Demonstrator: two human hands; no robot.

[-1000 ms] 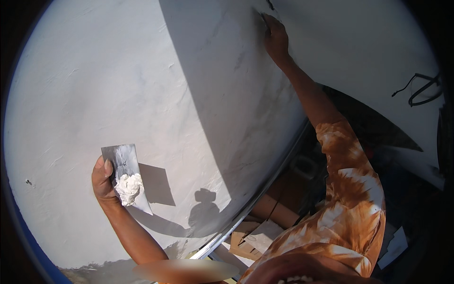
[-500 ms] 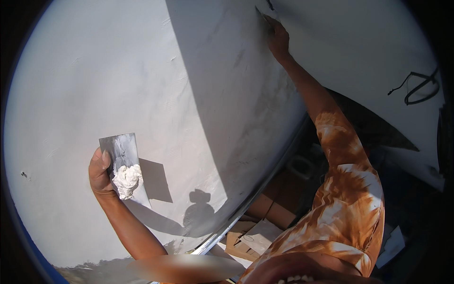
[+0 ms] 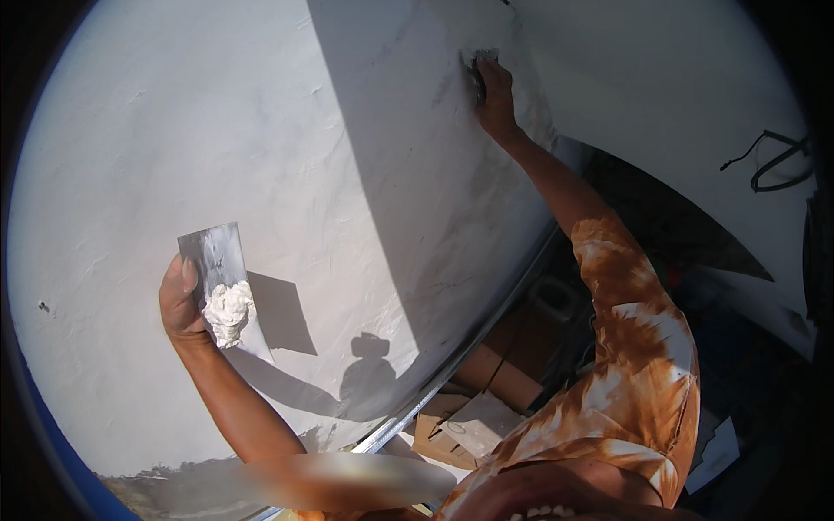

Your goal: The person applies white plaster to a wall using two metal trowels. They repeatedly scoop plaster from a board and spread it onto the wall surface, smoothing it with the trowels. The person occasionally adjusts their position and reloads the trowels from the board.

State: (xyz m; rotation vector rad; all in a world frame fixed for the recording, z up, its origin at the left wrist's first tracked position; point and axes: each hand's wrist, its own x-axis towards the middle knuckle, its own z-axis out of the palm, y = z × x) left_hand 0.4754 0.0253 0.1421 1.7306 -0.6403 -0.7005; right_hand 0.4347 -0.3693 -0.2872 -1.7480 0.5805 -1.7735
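Observation:
My left hand (image 3: 181, 300) grips a flat grey metal plate (image 3: 213, 249) by its left edge, thumb on its face. A lump of white putty (image 3: 228, 313) sits on the lower half of that plate. Up at the top right, my right hand (image 3: 497, 97) is closed round a dark-handled putty knife (image 3: 479, 69). Its blade lies against the shaded part of the white wall (image 3: 417, 130). Grey smears and thin ridges mark the wall's surface around it. My fingers partly hide the knife's handle.
At right, a second white surface (image 3: 669, 95) meets the wall, with a black cable loop (image 3: 782, 165) on it. Below are a metal edge strip (image 3: 400, 421), cardboard (image 3: 443, 425) and other clutter. A shadow edge crosses the wall.
My right hand and the putty knife have come down and slightly left along the wall. My left hand with the loaded plate sits a little higher.

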